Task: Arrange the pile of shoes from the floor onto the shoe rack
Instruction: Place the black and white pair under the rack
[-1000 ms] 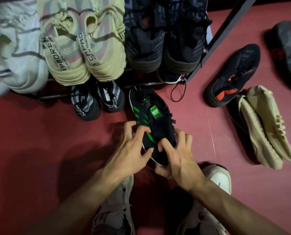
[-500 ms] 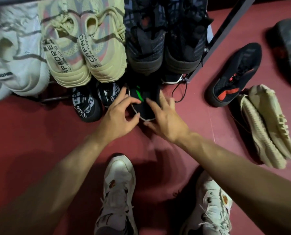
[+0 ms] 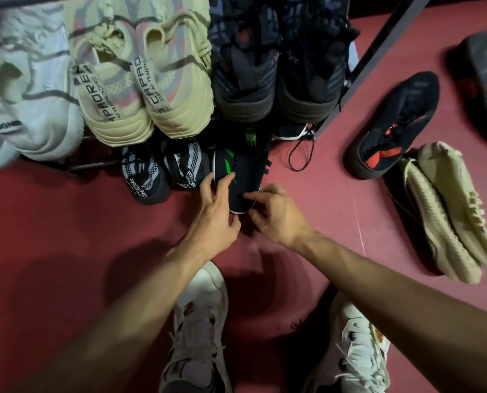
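While the knit black shoe [image 3: 243, 180] with green stripes sits half under the rack [image 3: 378, 52] on the red floor [image 3: 66, 236], I see my left hand [image 3: 215, 219] and right hand [image 3: 276, 214] with fingers pinched on its rounded end.

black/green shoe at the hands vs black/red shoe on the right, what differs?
The black and green shoe has green stripes; the black and red shoe has a red patch. The black and green shoe is tucked partly under the shoe rack, beside a striped pair; the black and red shoe lies on open floor outside the frame. Both the left hand and right hand touch the green one; nothing touches the red one. Both are dark, single sneakers.
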A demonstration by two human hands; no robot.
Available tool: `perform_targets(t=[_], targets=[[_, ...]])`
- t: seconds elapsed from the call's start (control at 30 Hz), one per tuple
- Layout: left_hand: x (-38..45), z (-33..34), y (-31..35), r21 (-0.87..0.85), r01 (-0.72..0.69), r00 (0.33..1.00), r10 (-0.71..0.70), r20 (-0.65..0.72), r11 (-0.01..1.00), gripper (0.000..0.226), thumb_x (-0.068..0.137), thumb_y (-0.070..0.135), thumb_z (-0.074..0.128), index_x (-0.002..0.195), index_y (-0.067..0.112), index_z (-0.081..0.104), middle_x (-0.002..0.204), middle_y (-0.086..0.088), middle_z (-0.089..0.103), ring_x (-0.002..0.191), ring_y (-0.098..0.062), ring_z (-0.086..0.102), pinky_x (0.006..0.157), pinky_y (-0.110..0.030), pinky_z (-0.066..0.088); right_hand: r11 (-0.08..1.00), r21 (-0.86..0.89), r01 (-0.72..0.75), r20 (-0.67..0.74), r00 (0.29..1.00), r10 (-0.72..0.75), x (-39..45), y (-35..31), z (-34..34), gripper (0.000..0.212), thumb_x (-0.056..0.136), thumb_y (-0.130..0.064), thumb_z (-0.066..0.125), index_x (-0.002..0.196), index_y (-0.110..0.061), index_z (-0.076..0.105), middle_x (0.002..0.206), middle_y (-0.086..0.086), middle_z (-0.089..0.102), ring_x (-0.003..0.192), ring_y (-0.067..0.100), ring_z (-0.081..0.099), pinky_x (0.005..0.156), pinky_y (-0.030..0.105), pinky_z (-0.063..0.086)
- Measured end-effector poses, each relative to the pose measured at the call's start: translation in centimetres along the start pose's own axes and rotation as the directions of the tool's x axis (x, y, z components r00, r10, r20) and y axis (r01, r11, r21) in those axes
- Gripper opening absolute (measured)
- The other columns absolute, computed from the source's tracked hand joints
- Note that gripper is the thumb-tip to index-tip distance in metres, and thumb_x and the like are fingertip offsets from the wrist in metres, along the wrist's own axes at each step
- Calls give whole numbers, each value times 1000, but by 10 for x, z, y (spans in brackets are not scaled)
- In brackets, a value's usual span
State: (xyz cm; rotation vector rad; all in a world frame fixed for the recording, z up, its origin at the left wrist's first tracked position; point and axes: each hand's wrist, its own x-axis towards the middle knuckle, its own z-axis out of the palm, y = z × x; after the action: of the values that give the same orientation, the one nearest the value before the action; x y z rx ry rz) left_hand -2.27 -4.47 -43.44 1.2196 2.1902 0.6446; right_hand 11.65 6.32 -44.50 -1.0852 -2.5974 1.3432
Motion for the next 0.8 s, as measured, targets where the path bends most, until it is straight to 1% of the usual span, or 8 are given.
perform_targets(t=[0.07,0.17,0.27,0.37,0.53,0.63,0.7,0.8], targets=[[-1,-1,-2,-26,-27,1000,27,4,999,85,81,4,71,155,13,31,159,-17,11,132,-36,50,112,-33,43,999,31,17,-54,998,-15,0,-3,-5,42,92,-15,64,134,-15,63,121,5,39,106,10,53,102,29,48],[-12,0,1,0,-124,992,124,-39,992,78,80,6,72,150,-1,38,160,-22,12,141,-36,38,114,-41,41,984,33,177,-162,972,-169,-2,-16,-17,29,91,-13,66,119,-12,69,117,3,34,99,-5,46,96,9,40],[-20,-1,9,-64,-143,988,139,-61,988,82,79,9,71,151,-3,34,161,-14,17,149,-27,31,117,-43,37,963,-18,267,-181,947,-266,-5,-38,-27,21,89,-12,66,110,-11,70,122,6,35,94,10,52,89,10,43],[-17,-5,15,-99,-191,975,177,-135,977,78,81,6,69,151,-1,36,161,-15,19,147,-29,34,114,-45,40,973,36,228,-242,947,-213,1,-43,-32,22,90,-12,66,111,-11,70,125,7,37,90,13,58,89,15,47],[6,-15,39,-65,-249,957,235,-168,966,67,80,-3,66,144,-4,47,161,-18,22,144,-27,38,117,-23,32,983,104,148,-338,935,-105,21,-32,-41,22,89,-13,65,111,-11,70,123,6,38,108,15,54,99,28,49],[25,-15,53,-54,-292,945,280,-167,955,68,79,0,65,145,-4,46,160,-20,25,141,-29,41,117,-29,35,980,153,130,-428,902,-53,28,-29,-54,18,90,-16,65,107,-14,70,121,2,39,101,12,56,95,25,51],[31,-13,59,-41,-312,940,302,-159,949,68,80,3,64,146,-2,47,159,-20,26,141,-29,40,118,-26,32,976,191,102,-477,879,1,29,-20,-62,15,92,-16,64,106,-16,69,121,0,41,96,14,60,92,27,53],[39,-5,59,-29,-331,942,328,-68,943,70,80,6,62,147,2,46,159,-19,25,147,-29,32,121,-30,28,973,228,36,-472,878,78,23,2,-67,15,95,-15,61,107,-19,69,123,-1,46,93,11,65,91,27,54]])
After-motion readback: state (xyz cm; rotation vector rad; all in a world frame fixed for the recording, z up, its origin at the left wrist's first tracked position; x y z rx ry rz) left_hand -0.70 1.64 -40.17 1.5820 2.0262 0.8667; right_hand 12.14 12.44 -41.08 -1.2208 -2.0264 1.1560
